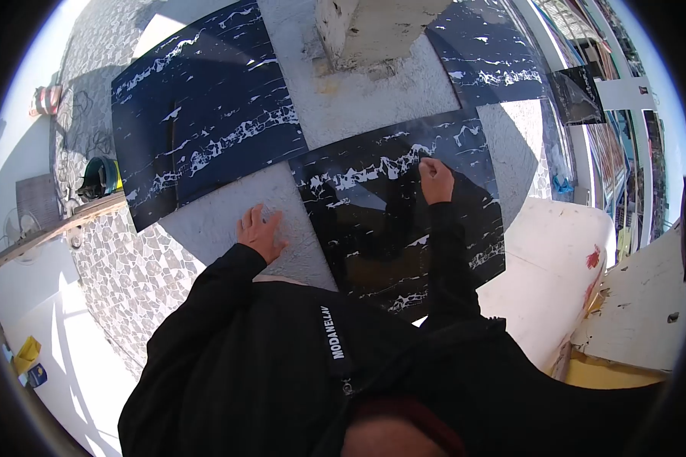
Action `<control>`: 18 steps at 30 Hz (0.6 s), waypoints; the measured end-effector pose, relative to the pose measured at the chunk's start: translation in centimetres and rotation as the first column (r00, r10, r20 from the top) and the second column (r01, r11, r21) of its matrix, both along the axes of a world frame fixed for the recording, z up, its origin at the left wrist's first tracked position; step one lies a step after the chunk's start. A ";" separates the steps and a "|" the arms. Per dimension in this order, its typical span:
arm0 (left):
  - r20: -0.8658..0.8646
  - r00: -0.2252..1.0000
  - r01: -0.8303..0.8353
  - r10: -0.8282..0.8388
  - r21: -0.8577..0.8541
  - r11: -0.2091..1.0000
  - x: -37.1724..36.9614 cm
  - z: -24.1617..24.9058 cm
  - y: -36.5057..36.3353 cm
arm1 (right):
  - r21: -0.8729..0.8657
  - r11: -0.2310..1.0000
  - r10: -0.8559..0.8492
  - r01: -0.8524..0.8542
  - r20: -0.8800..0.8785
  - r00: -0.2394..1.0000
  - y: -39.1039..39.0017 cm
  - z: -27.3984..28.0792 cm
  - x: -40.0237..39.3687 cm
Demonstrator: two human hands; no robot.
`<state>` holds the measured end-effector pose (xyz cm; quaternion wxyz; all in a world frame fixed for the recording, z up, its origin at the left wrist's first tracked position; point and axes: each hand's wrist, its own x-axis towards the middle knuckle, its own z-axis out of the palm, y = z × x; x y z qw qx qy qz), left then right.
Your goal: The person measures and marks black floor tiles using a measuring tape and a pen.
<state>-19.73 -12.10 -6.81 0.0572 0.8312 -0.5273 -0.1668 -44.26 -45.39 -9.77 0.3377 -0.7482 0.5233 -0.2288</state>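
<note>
Plainly, the near black panel [351,236] is overlapped by the curled right hand [437,181], contents unclear; the left hand [261,233] is spread beside it.

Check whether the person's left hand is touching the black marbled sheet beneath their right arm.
Apart. The head view shows a strip of pale grey surface between the left hand and the near side edge of the black marbled sheet.

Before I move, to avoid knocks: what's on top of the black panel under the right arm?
The curled right hand is on or above the black panel; no tool shows. Sleeve and jacket hide part of it.
</note>
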 end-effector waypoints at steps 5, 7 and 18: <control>-0.213 0.974 0.069 -0.077 -0.042 0.997 1.7 -4.4 3.4 | 0.300 0.824 0.416 -0.481 0.256 0.873 21.2 -3.2 12.1; -0.303 0.950 0.046 -0.076 -0.103 0.994 1.9 -3.2 2.9 | 0.193 0.821 0.513 -0.537 0.165 0.843 25.1 -4.7 14.9; -0.475 0.867 -0.136 0.153 0.070 0.988 10.6 4.3 6.0 | 0.832 0.265 0.123 -0.488 0.472 0.873 15.3 2.8 17.2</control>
